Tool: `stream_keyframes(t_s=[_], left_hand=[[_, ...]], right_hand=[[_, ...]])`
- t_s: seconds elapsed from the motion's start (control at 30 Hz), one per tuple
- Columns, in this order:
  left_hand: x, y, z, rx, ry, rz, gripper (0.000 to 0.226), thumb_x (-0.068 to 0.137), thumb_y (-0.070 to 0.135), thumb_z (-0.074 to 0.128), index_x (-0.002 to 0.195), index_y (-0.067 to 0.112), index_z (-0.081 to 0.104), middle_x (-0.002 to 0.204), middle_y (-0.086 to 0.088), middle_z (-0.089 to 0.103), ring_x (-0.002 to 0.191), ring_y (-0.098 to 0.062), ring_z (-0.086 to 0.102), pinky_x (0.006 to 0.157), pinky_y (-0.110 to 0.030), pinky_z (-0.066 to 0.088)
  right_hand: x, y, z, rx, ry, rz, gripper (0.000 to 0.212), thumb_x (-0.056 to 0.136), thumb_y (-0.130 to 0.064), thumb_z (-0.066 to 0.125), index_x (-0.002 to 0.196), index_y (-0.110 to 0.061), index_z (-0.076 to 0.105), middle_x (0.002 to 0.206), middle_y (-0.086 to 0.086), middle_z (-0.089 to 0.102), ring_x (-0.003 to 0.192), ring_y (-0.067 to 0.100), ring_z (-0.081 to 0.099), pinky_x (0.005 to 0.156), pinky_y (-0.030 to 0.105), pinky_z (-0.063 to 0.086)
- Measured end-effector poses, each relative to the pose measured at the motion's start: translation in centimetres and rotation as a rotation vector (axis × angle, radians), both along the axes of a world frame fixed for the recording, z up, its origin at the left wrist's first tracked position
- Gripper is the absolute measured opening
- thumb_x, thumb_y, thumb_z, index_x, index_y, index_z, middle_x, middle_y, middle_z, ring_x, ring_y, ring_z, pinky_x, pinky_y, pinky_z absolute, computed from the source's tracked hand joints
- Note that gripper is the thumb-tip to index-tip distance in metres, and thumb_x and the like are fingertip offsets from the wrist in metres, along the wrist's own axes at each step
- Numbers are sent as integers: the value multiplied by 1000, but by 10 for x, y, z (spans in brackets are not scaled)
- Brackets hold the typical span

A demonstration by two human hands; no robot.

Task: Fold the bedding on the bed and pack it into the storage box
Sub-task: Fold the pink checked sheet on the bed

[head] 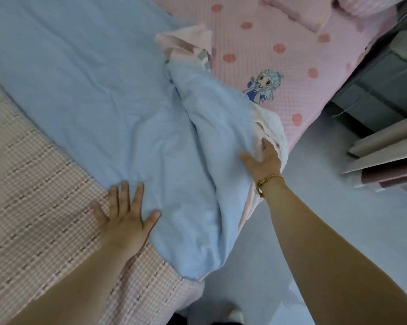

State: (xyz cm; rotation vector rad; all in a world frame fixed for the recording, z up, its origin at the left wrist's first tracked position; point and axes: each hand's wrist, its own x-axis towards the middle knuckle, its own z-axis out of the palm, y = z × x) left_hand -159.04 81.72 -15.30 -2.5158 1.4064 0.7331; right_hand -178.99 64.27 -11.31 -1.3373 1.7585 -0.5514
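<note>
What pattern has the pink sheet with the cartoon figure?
The pink sheet has darker pink dots; head view.

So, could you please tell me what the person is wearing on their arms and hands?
Both forearms are bare, with no sleeves in view, and neither the left hand nor the right hand wears a glove. A gold-coloured chain bracelet sits on the right wrist; the left wrist shows no watch or band.

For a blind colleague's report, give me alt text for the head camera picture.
A person's left hand presses flat on a light blue quilt on a bed, while the right hand rests in its bunched fold, fingers partly hidden.
</note>
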Motion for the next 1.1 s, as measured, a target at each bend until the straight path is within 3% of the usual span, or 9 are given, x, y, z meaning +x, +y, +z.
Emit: stream_keyframes(t_s=[0.1, 0.23, 0.37, 0.53, 0.63, 0.73, 0.77, 0.9, 1.1], left_hand=[[6, -5, -11, 12, 14, -14, 72, 73, 74, -8, 122, 34, -43, 140, 7, -41, 137, -21, -31, 66, -33, -47], [15, -9, -16, 27, 60, -17, 77, 44, 69, -21, 108, 33, -47, 126, 14, -44, 137, -19, -30, 66, -30, -48], [15, -12, -14, -54, 47, 9, 84, 44, 72, -18, 114, 32, -40, 147, 9, -32, 139, -17, -26, 69, -28, -48], [5, -12, -2, -203, -50, 67, 111, 37, 85, -27, 135, 33, -22, 154, 6, -14, 143, -16, -14, 95, -30, -39], [-18, 5, 0, -255, -28, 227, 96, 62, 70, -5, 147, 28, 9, 157, -1, 1, 144, -16, -4, 111, -30, -15], [-45, 46, -4, -398, -101, 296, 75, 84, 54, 16, 136, 9, 46, 144, -19, 39, 136, -31, 32, 111, -24, -7], [-53, 62, -4, -398, -93, 290, 67, 90, 50, 20, 127, 6, 53, 132, -23, 50, 128, -33, 40, 112, -23, -5], [-81, 121, -8, -449, -73, 328, 55, 98, 48, 10, 123, 11, 43, 123, -23, 58, 120, -27, 35, 113, -24, -3], [-100, 166, -15, -593, -58, 388, 49, 100, 42, 12, 128, 13, 40, 130, -18, 53, 124, -24, 33, 111, -28, 7]], right_hand=[[27, -37, -11, 0, 197, 144, 61, 86, -39, 59, 137, -16, 37, 139, 5, 43, 128, 26, 38, 107, 39, 31], [18, -47, -8, -135, 204, 128, 31, 96, -24, 44, 120, -5, 48, 114, 13, 57, 98, 27, 52, 57, 14, 37], [-59, -54, -8, -146, 286, -180, 32, 95, -16, 46, 124, -2, 47, 125, 20, 53, 113, 33, 49, 85, 29, 35], [-79, -53, -32, 145, 388, -52, 45, 92, -9, 49, 134, -5, 35, 138, 21, 41, 123, 36, 42, 99, 36, 33], [-65, -40, -31, -106, 478, -35, 52, 88, -11, 51, 136, -4, 34, 138, 19, 36, 127, 34, 35, 103, 36, 27], [-41, 17, -20, -405, 75, 207, 22, 78, -18, 47, 95, -9, 57, 92, 1, 54, 89, -8, 53, 78, 10, 37], [-30, 42, -19, -281, -54, 344, 6, 78, -19, 48, 79, -18, 54, 79, -3, 53, 72, -11, 53, 68, 6, 39], [4, 139, -33, 369, -100, 873, 26, 87, -14, 61, 67, -28, 51, 70, -10, 55, 64, -2, 50, 59, 2, 40], [8, 192, -64, 496, -85, 839, 13, 87, -19, 61, 76, -19, 55, 76, -8, 54, 82, 13, 50, 58, 9, 39]])
